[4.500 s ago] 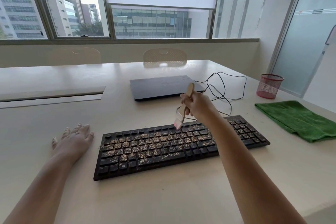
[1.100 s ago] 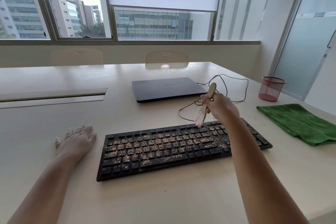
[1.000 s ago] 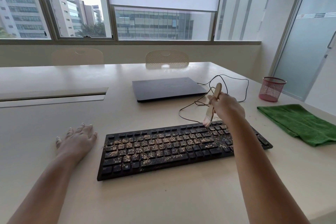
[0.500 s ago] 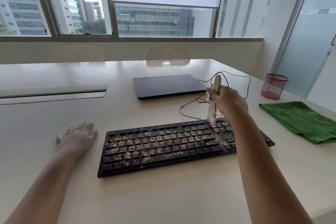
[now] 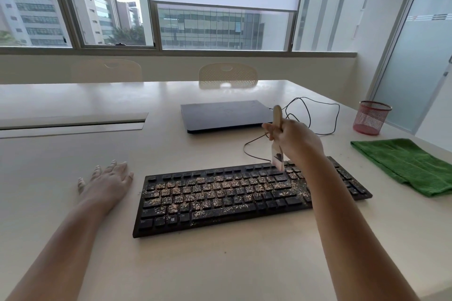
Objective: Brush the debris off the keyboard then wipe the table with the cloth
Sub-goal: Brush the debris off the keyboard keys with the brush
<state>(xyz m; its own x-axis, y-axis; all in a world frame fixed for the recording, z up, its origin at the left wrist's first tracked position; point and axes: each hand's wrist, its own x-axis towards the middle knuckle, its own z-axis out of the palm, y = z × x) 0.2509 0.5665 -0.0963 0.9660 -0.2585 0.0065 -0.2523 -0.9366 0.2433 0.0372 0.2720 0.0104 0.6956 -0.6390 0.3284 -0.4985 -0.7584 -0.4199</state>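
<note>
A black keyboard [image 5: 220, 200] lies across the middle of the white table [image 5: 220, 264], its keys covered with tan crumbs, thickest at the left and centre. My right hand [image 5: 296, 140] grips a small wooden-handled brush [image 5: 277, 151], held nearly upright, with the bristles touching the top row right of centre. My forearm hides part of the keyboard's right side. My left hand [image 5: 107, 182] rests flat on the table just left of the keyboard, fingers spread. A folded green cloth [image 5: 406, 164] lies on the table at the right.
A closed dark laptop [image 5: 225, 115] sits behind the keyboard, with a black cable [image 5: 315, 115] looping to its right. A red mesh cup [image 5: 370, 117] stands at the far right. Two chairs [image 5: 227, 76] are at the far edge, below the windows.
My right hand first swept the brush rightward along the keyboard's top rows, then came back slightly left with the handle more upright. The left hand has stayed flat.
</note>
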